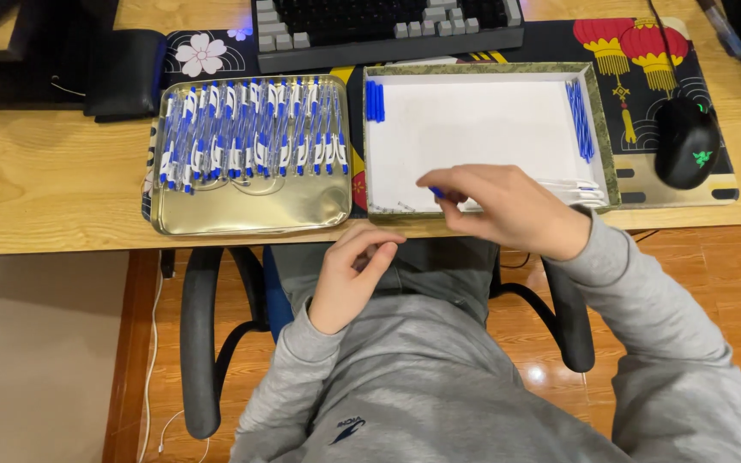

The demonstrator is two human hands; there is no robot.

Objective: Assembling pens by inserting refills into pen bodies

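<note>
Head view looks straight down on your lap and the near edge of the wooden surface (pixel 45 184). Your right hand (pixel 508 206) reaches over the near rim of the white-lined box (pixel 473 129), and its fingers (pixel 439 182) are pinched narrow on a small blue piece (pixel 436 193), seemingly a pen cap, held just above the box floor near its near edge. Inside that box a short stack of blue caps (pixel 375 100) lies at the far left corner, a row of blue refills (pixel 581 120) runs along the right wall, and pale clear pen barrels (pixel 581 190) lie at the near right, just beside your wrist.

Your left hand (pixel 353 279) rests below the surface edge, over your lap, with its fingers loosely curled; you cannot tell from here whether anything is held in it.

Left of the box, touching it, sits the gold metal tray (pixel 250 210), with a row of assembled blue and white pens (pixel 250 129) across its far half. A keyboard (pixel 388 26) lies beyond, and a black mouse (pixel 686 141) sits right of the box.
</note>
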